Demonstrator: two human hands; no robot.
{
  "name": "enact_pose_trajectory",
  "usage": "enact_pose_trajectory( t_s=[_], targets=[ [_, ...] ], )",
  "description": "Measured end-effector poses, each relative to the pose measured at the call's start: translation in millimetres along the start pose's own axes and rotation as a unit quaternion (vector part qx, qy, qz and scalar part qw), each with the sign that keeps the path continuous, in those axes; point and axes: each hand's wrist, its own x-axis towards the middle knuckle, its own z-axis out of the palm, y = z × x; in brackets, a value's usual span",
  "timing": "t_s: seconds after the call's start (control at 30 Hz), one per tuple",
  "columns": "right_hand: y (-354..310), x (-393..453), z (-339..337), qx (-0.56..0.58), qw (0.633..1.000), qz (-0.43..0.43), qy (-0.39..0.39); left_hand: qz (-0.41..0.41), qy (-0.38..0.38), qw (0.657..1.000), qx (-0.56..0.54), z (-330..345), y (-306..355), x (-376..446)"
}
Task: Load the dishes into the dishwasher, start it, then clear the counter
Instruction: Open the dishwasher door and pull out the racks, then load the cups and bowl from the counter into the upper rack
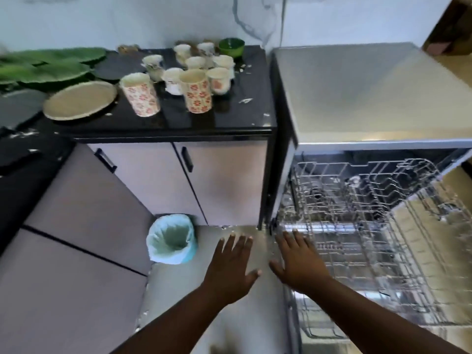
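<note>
Black surface (194, 118) crowded with cups (195, 90), dishwasher rack (357, 213) pulled out empty, left hand (231, 267) and right hand (300, 264) spread flat, holding nothing; loading not yet begun, next probably reaching for a cup.

A single head-worn wide-angle view looks forward and steeply down — the dishwasher (370, 175) with its wire racks (357, 213) near at right, the black counter (178, 118) farther at upper left — both forearms reaching in from the bottom edge.
</note>
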Motion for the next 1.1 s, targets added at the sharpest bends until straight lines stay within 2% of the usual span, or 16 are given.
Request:
enact_pose_trajectory(
  t_s=[0.1,0.2,0.33,0.47,0.67,0.8,0.93,1.1],
  targets=[
    [-44,22,-15,-0.002,0.999,-0.033,0.016,-0.031,0.038,0.999,-0.001,-12,-38,-16],
    [-77,40,-35,-0.011,0.996,-0.076,0.043,-0.064,0.018,0.998,-0.020,-28,-65,-23],
    [-110,69,-60,0.006,0.991,-0.091,0.093,-0.087,0.054,0.995,-0.019,-50,-102,-17],
    [-126,105,-88,0.023,0.987,-0.092,0.129,-0.117,0.089,0.989,-0.019,-76,-139,6],
    [-135,182,-148,0.110,0.966,-0.087,0.218,-0.155,0.135,0.978,-0.036,-130,-189,62],
    [-135,231,-194,0.167,0.949,-0.094,0.250,-0.186,0.209,0.957,-0.081,-159,-221,104],
    [-135,274,-230,0.244,0.927,-0.064,0.277,-0.236,0.262,0.924,-0.146,-181,-244,136],
    [-139,315,-243,0.356,0.900,-0.044,0.248,-0.282,0.313,0.868,-0.261,-203,-265,160]
  ],
)
